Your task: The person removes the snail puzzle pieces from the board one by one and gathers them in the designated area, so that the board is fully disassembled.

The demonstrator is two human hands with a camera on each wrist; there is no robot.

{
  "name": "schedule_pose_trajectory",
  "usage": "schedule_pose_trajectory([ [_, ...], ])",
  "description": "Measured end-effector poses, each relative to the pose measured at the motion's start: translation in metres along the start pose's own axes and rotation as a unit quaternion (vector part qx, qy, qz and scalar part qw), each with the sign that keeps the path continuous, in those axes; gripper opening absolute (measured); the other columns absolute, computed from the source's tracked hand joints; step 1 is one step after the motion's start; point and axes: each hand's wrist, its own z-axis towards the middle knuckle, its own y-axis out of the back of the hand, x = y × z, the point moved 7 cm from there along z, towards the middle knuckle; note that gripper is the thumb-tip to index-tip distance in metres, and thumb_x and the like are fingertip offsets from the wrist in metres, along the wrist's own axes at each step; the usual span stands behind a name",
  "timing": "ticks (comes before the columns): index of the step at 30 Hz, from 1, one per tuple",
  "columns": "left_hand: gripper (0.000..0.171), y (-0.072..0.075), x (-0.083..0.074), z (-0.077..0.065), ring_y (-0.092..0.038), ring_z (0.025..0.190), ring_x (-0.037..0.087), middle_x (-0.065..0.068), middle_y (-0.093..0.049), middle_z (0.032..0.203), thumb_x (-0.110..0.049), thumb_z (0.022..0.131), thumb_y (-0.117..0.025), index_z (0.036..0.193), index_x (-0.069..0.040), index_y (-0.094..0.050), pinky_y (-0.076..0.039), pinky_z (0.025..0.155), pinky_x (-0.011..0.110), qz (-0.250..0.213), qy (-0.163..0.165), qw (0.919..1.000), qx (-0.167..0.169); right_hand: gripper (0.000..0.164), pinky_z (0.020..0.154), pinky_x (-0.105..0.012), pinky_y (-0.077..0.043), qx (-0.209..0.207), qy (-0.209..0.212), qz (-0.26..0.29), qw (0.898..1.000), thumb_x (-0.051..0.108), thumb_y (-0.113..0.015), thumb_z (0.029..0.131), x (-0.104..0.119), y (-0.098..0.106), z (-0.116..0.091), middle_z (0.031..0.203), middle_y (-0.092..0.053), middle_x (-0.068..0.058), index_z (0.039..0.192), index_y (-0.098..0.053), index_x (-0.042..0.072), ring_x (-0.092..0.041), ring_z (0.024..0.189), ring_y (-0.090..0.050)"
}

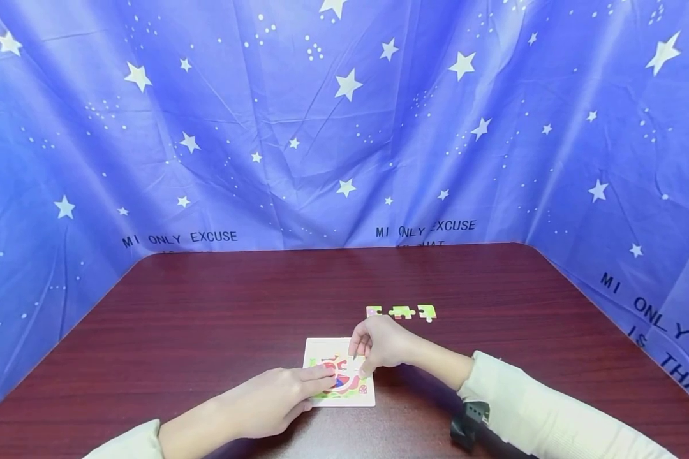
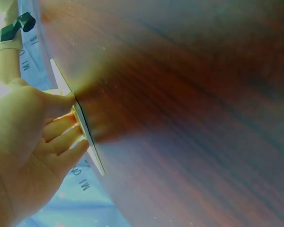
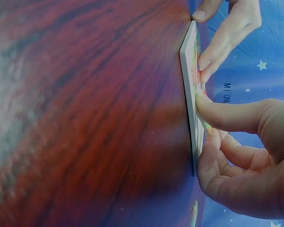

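A square jigsaw board (image 1: 327,346) with a white border and a colourful, partly assembled picture lies flat on the table. My left hand (image 1: 275,396) rests on its left part, the foremost fingers stretched over the picture. In the left wrist view, the thumb (image 2: 64,103) touches the board's near edge. Over the right part of the board, my right hand (image 1: 386,342) pinches a puzzle piece (image 3: 207,126) between thumb and fingers. That piece is tilted against the board in the right wrist view, its picture mostly hidden by the fingers.
Beyond the right hand lie loose puzzle pieces: one pink and green (image 1: 373,311), one green in the middle (image 1: 402,312), one green at the right (image 1: 427,312). The dark red wooden table (image 1: 207,306) ends at a blue star-patterned curtain (image 1: 298,115). A black device (image 1: 469,422) hangs under the right wrist.
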Motion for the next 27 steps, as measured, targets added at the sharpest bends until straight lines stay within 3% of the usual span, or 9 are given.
schedule_pose_trajectory([
  [13,0.044,-0.0004,0.0001,-0.0011,-0.064,0.117,0.015,0.001,-0.057,0.139,-0.011,0.091,-0.063,0.135,-0.013,-0.056,-0.056,0.091,0.026,0.01,-0.001,0.9999,-0.007,0.028,0.053,-0.014,-0.042,-0.002,0.001,0.004,1.0,-0.008,-0.084,0.058,-0.0007,-0.0004,-0.0001,0.068,-0.06,-0.001,0.077,-0.068,0.003,-0.007,0.059,-0.049],
  [27,0.045,-0.001,0.0006,-0.001,-0.061,0.121,0.015,0.001,-0.058,0.139,-0.011,0.091,-0.063,0.135,-0.014,-0.056,-0.055,0.093,0.027,0.005,0.001,1.0,-0.006,0.03,0.055,-0.016,-0.047,-0.003,0.036,0.003,0.999,-0.006,-0.084,0.06,-0.0008,-0.0009,-0.0026,0.07,-0.06,-0.002,0.079,-0.065,0.005,-0.005,0.059,-0.053],
])
